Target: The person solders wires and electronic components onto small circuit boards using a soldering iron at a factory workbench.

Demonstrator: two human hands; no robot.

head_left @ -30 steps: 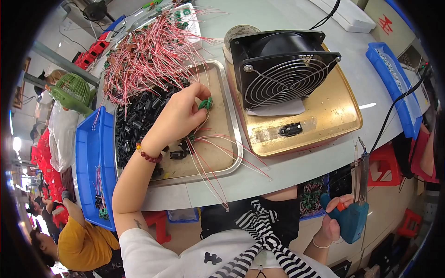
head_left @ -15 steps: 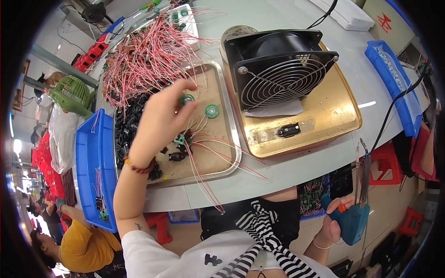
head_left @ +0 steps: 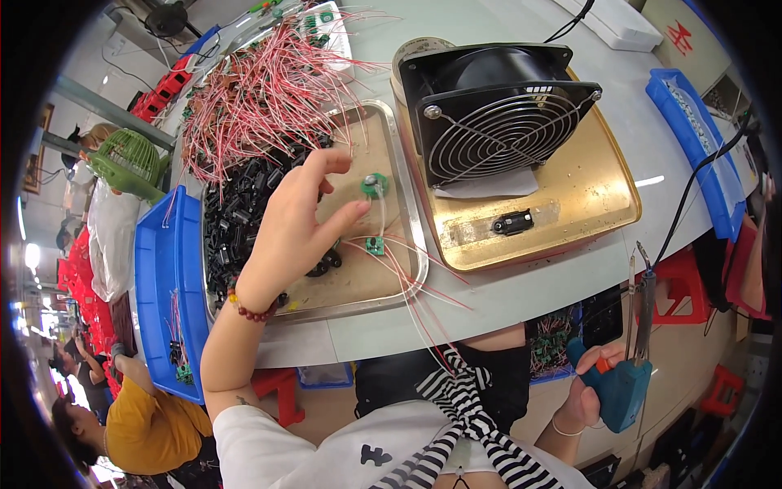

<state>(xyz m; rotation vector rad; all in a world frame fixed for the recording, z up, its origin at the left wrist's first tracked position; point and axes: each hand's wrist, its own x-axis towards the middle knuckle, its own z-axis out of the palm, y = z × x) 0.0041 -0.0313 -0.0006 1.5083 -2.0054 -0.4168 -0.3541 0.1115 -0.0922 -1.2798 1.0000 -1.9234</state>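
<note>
Over the metal tray (head_left: 411, 212) my left hand (head_left: 301, 212) is open, thumb and fingers apart with nothing visible between them. Just right of its fingertips lies a round green part (head_left: 373, 186) with a silvery top. Pale wires run from there to a small green circuit board (head_left: 375, 245), whose red and white wires trail over the tray's front edge. Black plastic housings (head_left: 236, 224) are heaped in the tray's left side, partly behind my hand. At the lower right, away from the table, my right hand (head_left: 588, 387) grips a blue soldering gun (head_left: 623, 395), its tip pointing up.
A black fan (head_left: 497, 122) stands on a gold tin lid (head_left: 607, 196), with one black housing (head_left: 513, 222) in front. Red and white wires (head_left: 261, 106) pile up behind the tray. Blue bins (head_left: 167, 285) flank the table. A person in yellow (head_left: 147, 424) sits at left.
My left hand has let go of a green round part, and its fingers have spread. The small circuit board now lies right of my hand, its wires shifted rightward. My right hand stays put.
</note>
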